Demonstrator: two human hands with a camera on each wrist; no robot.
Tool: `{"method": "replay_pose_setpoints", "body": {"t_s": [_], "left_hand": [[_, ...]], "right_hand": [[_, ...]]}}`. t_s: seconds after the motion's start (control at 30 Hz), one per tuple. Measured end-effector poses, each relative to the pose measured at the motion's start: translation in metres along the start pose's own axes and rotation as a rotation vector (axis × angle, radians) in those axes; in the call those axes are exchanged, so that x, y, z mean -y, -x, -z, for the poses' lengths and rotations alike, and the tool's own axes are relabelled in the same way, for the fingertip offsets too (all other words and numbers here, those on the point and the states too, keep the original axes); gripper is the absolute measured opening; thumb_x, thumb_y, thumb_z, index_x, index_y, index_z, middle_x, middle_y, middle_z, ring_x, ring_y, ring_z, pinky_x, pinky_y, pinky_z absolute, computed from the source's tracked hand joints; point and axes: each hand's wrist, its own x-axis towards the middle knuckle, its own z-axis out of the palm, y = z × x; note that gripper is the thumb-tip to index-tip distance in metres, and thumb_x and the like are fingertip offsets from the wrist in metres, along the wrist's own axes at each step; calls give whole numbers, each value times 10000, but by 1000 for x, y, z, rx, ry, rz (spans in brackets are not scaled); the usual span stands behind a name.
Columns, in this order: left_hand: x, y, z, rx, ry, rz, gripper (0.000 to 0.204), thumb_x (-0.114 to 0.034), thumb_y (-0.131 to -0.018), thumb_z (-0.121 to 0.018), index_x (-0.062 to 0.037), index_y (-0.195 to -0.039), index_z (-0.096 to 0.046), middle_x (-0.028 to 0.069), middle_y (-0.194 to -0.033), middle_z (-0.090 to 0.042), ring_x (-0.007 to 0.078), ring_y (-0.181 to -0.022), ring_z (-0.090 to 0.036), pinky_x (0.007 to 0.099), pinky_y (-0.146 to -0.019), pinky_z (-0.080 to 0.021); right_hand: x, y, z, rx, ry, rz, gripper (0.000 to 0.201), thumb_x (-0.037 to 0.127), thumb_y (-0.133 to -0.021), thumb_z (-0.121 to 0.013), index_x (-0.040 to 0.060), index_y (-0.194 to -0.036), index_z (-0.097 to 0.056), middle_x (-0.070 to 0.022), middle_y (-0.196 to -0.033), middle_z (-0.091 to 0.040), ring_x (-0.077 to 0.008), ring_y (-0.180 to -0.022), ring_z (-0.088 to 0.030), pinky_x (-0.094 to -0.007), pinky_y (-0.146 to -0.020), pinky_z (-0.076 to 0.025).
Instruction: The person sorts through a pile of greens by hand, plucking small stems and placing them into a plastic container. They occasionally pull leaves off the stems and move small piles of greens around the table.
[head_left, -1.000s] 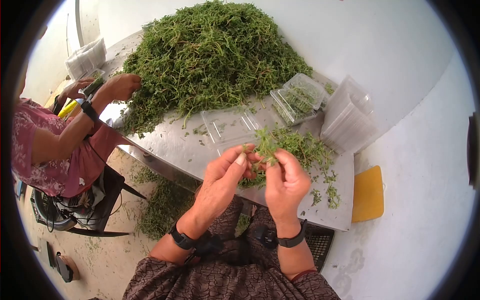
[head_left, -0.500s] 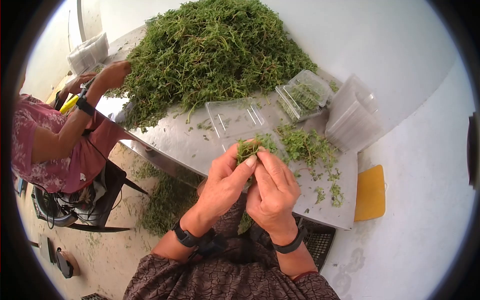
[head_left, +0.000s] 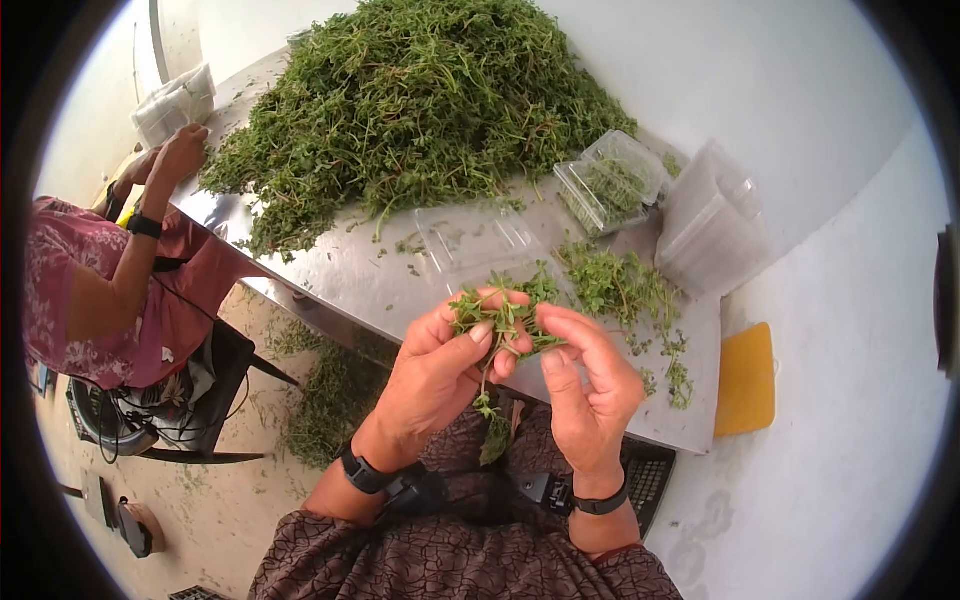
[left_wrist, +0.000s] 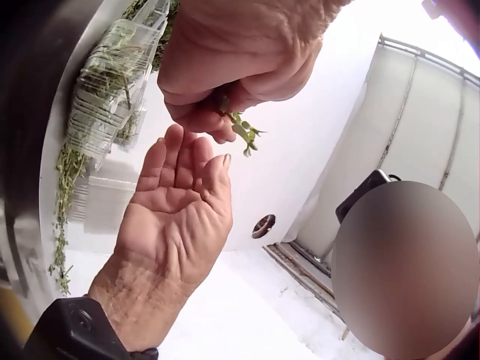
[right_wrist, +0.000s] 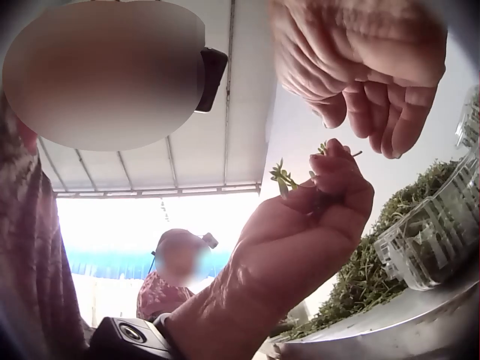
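Several leafy green sprigs (head_left: 500,318) are pinched between the thumb and fingers of my left hand (head_left: 435,365), a thin stem hanging below. My right hand (head_left: 597,385) is just to their right, thumb and fingers apart and loosely bent, with nothing seen in its grip. In the left wrist view the left hand (left_wrist: 244,56) covers most of the sprig (left_wrist: 244,132), while the right hand (left_wrist: 169,225) shows its bare palm. The right wrist view has the right hand (right_wrist: 367,67) above the left hand (right_wrist: 292,240), which pinches a small sprig (right_wrist: 283,180).
A large heap of greens (head_left: 420,110) covers the back of the metal table (head_left: 335,275). An open clear tray (head_left: 475,240), a filled box (head_left: 605,185), stacked boxes (head_left: 710,220) and loose sprigs (head_left: 615,285) lie nearer. Another person (head_left: 110,290) sits at left.
My right hand came in against the left at the sprigs, then moved away to the right. The left hand shifted slightly left. The other person's hand moved left from the heap.
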Motion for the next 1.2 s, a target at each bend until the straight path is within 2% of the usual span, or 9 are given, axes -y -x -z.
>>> {"method": "replay_pose_setpoints", "body": {"t_s": [0.17, 0.23, 0.37, 0.5, 0.73, 0.8, 0.87, 1.1, 1.2], "left_hand": [[5, 7, 0, 37, 42, 43, 314, -82, -1006, -492, 13, -1303, -522, 107, -996, -651, 125, -792, -594, 253, -700, -487], [9, 10, 1, 122, 67, 37, 312, -93, -1001, -511, 6, -1296, -528, 132, -995, -647, 135, -774, -590, 254, -693, -483], [8, 13, -1, 190, 41, 107, 295, -91, -996, -522, -3, -1277, -545, 150, -978, -642, 143, -759, -586, 254, -685, -478], [12, 17, 0, 196, 121, 126, 286, -95, -993, -531, 3, -1259, -558, 159, -969, -644, 144, -749, -580, 252, -671, -475], [10, 25, -5, 167, 146, 123, 289, -59, -983, -511, 8, -1261, -555, 164, -969, -650, 168, -754, -578, 265, -624, -463], [9, 26, -1, 230, 157, 115, 298, -38, -977, -500, 9, -1267, -549, 169, -994, -653, 183, -780, -589, 264, -608, -457], [9, 30, -5, 132, 135, 97, 286, -43, -977, -504, 19, -1251, -554, 165, -969, -658, 184, -773, -593, 258, -594, -449], [7, 32, -2, 125, 80, 114, 244, -109, -989, -525, 25, -1185, -583, 100, -855, -653, 122, -681, -554, 233, -581, -434], [8, 35, -5, 27, -31, 113, 248, -155, -1000, -532, 23, -1162, -591, 74, -830, -643, 99, -643, -525, 225, -570, -424]], "right_hand": [[4, 4, -3, 63, -237, -118, 251, 67, -946, -618, -74, -1154, -617, -185, -1145, -668, -186, -907, -671, -306, -765, -561], [13, 2, -1, 126, -537, -277, 232, 52, -967, -584, -88, -1150, -611, -167, -1114, -670, -176, -881, -665, -303, -747, -558], [12, 6, 3, 54, -482, -352, 227, 35, -976, -564, -98, -1154, -604, -153, -1077, -667, -161, -879, -657, -294, -757, -552], [8, 13, 8, 145, -585, -394, 171, 25, -970, -575, -74, -1090, -645, -120, -1059, -669, -139, -895, -642, -265, -785, -530], [9, 22, 16, 47, -398, -370, 122, 46, -964, -596, -47, -1000, -668, -81, -1013, -673, -97, -838, -610, -230, -757, -498], [11, 23, 18, 11, -392, -345, 119, 50, -965, -597, -45, -985, -666, -78, -1008, -673, -95, -831, -605, -225, -752, -492], [13, 24, 20, -33, -374, -332, 112, 52, -963, -596, -41, -956, -658, -75, -994, -673, -92, -825, -603, -225, -743, -491], [15, 27, 29, -107, -330, -285, 107, 34, -957, -578, -45, -942, -649, -87, -995, -676, -91, -805, -608, -226, -727, -497], [18, 28, 30, -100, -288, -253, 105, 31, -953, -577, -46, -941, -648, -95, -1004, -680, -97, -792, -621, -230, -704, -505]]}}
